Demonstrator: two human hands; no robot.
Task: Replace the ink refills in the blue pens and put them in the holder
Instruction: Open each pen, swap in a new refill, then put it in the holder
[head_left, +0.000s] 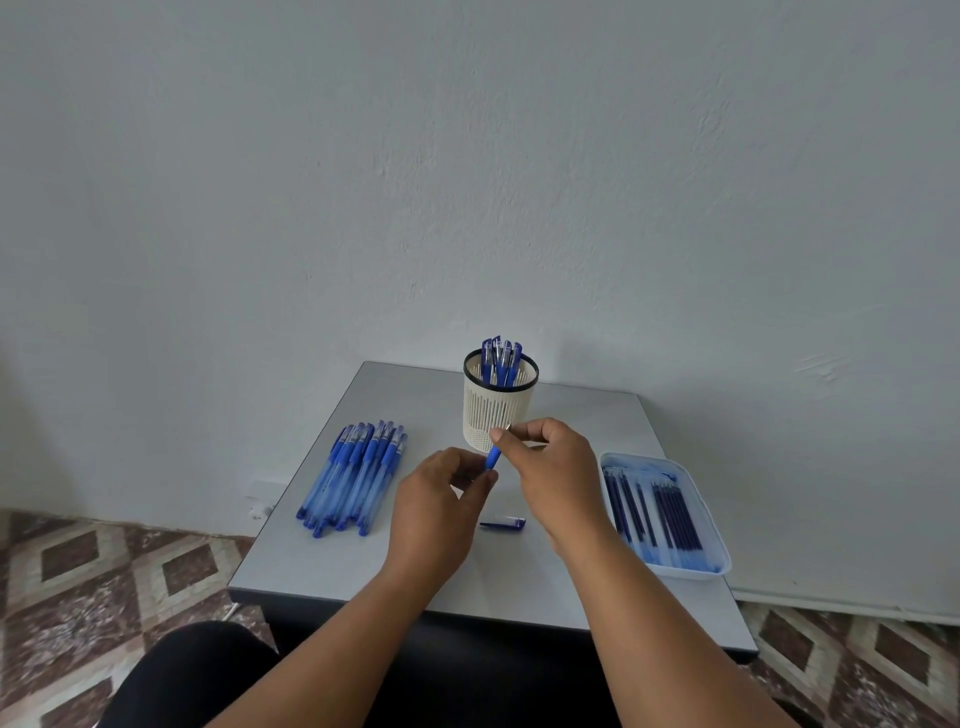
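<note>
While your left hand (434, 499) and right hand (553, 467) both pinch one blue pen (494, 454) with curled fingers, the holder (498, 410) stands just behind near the worktop's (332, 566) far edge.

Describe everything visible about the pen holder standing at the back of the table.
The cream, slotted plastic pen holder is a round cup with a black rim and vertical slits down its wall. It stands upright near the far edge of the grey table, roughly central. Several capped blue pens stand inside it, their tops sticking out above the rim. The right hand and the pen it holds overlap the holder's lower front in view; whether they touch it cannot be told.
</note>
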